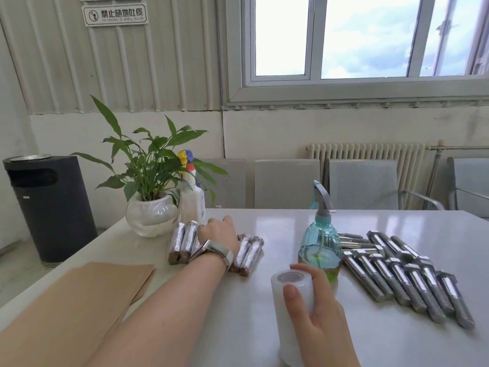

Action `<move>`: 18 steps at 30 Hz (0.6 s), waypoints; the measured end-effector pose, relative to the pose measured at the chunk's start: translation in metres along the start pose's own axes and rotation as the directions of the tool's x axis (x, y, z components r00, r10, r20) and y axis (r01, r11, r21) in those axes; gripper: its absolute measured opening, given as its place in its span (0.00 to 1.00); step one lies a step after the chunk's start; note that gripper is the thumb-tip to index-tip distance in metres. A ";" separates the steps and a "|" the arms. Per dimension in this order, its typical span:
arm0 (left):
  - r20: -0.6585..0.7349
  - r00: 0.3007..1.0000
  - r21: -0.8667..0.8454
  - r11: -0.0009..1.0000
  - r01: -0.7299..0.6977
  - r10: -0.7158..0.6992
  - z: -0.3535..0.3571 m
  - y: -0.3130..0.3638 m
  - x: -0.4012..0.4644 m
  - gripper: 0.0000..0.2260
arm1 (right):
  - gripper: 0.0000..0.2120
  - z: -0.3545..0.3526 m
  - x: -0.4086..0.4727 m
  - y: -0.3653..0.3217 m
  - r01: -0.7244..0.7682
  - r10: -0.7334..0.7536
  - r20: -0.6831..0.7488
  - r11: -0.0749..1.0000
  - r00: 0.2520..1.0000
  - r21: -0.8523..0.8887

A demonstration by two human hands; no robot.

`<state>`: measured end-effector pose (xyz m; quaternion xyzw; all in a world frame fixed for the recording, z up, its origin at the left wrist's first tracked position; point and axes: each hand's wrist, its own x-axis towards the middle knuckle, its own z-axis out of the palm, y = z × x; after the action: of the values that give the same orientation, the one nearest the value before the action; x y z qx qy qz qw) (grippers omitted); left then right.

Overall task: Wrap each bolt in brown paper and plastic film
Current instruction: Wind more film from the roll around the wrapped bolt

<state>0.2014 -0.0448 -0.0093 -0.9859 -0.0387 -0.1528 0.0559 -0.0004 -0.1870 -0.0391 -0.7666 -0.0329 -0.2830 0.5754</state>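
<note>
A glossy white table (291, 234) fills the foreground. Flat brown paper (87, 292) lies at 8 o'clock. Bare threaded steel bolts (412, 282) fan out at 3 o'clock. Shiny film-wrapped bolts (182, 241) cluster at 11 o'clock, under the left hand (219, 234), whose fingers are hidden. The right hand (315, 311) grips an upright cylindrical film roll (291, 313) at 5 o'clock.

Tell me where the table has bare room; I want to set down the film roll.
Bare white table lies between the film-wrapped bolts and the blue spray bottle, and near the front edge right of the brown paper sheets. The right side is crowded with bare steel bolts.
</note>
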 end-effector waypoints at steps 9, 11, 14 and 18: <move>-0.115 0.984 -0.134 0.983 0.124 -0.140 0.020 0.003 0.000 0.16 | 0.27 -0.001 0.000 -0.001 -0.026 0.026 0.006 1.000 1.000 -0.002; -0.120 0.981 -0.196 0.972 0.127 -0.153 0.019 0.003 -0.003 0.18 | 0.27 -0.002 0.000 0.000 -0.040 0.040 0.007 0.999 0.999 -0.004; -0.108 0.980 -0.346 0.931 0.120 -0.166 0.006 -0.001 -0.013 0.18 | 0.27 -0.003 0.001 0.001 -0.050 0.050 0.013 0.999 0.999 -0.007; -0.027 0.960 -0.725 0.666 0.173 -0.278 -0.024 -0.019 -0.039 0.11 | 0.26 -0.004 0.001 0.001 -0.079 0.078 0.013 0.997 0.997 0.014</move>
<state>0.1550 -0.0312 0.0030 -0.9040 -0.0941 -0.2279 -0.3492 -0.0010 -0.1914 -0.0385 -0.7649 -0.0082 -0.2553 0.5913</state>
